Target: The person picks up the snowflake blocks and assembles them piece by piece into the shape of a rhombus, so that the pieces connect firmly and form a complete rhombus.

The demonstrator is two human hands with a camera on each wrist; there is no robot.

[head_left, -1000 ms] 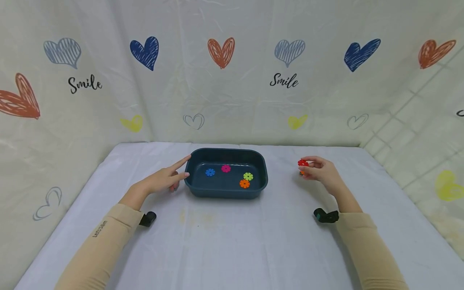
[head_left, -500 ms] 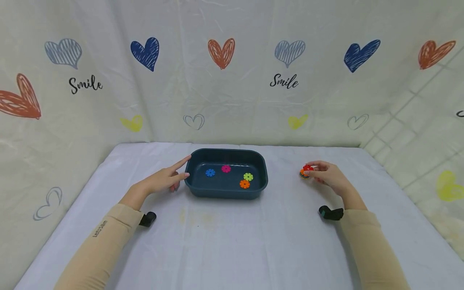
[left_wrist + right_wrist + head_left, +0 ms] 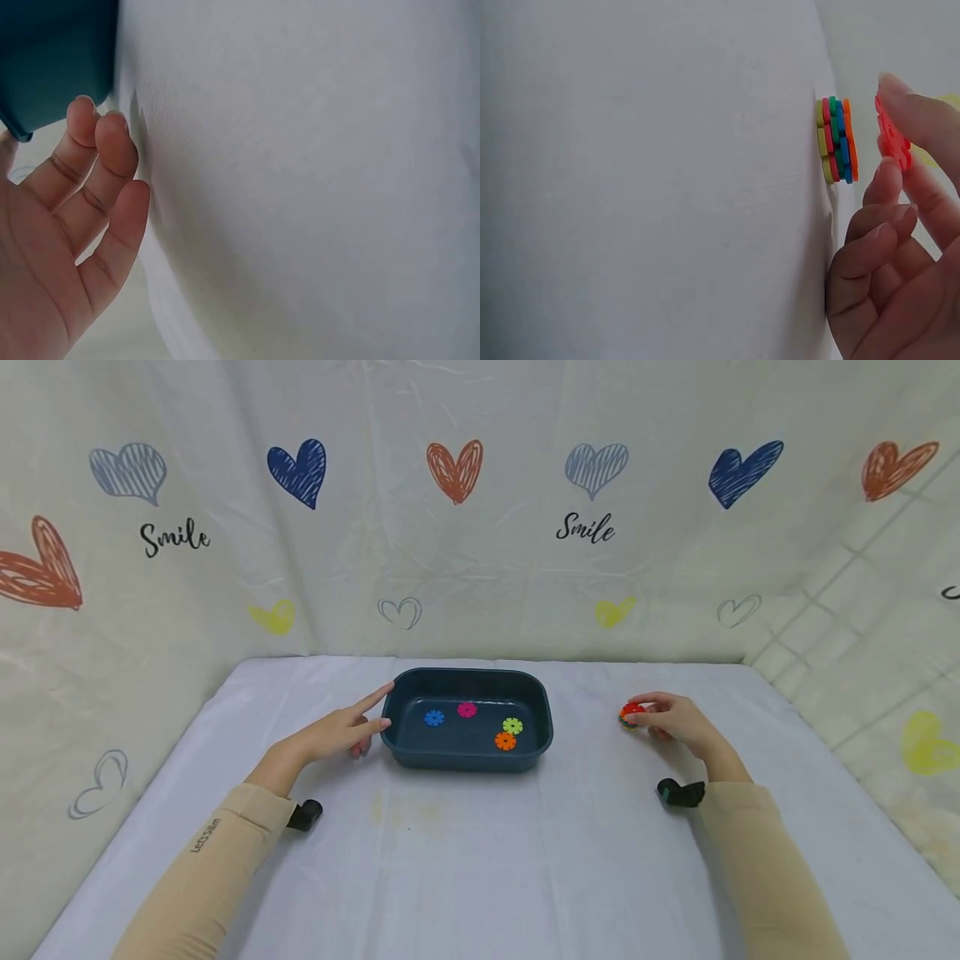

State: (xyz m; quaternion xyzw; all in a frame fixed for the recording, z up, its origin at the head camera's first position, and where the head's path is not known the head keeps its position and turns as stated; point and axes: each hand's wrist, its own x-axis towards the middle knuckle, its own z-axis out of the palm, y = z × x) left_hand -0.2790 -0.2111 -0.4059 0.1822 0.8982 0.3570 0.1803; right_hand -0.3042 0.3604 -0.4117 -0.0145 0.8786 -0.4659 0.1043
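My right hand [image 3: 678,722] pinches a red flower-shaped plastic disc [image 3: 895,141] between thumb and fingertips. Just under the disc, a neat stack of similar discs [image 3: 836,142] stands on the table, orange on top, then blue, green, pink-red and yellow. In the right wrist view a small gap shows between the red disc and the stack. My left hand [image 3: 333,733] touches the left rim of a dark teal tray [image 3: 468,760] with index finger and thumb stretched out. Its other fingers [image 3: 116,150] bend loosely beside the tray wall.
Inside the tray lie several loose discs: a blue one [image 3: 434,718], a pink one [image 3: 467,710], a lime one [image 3: 513,726] and an orange one [image 3: 506,741]. A white cloth [image 3: 480,860] covers the table. Behind hangs a curtain [image 3: 525,577] printed with hearts.
The right hand has moved slightly right and down with the red disc, which has gone from behind the stack to directly over it. The left hand and tray stay put.
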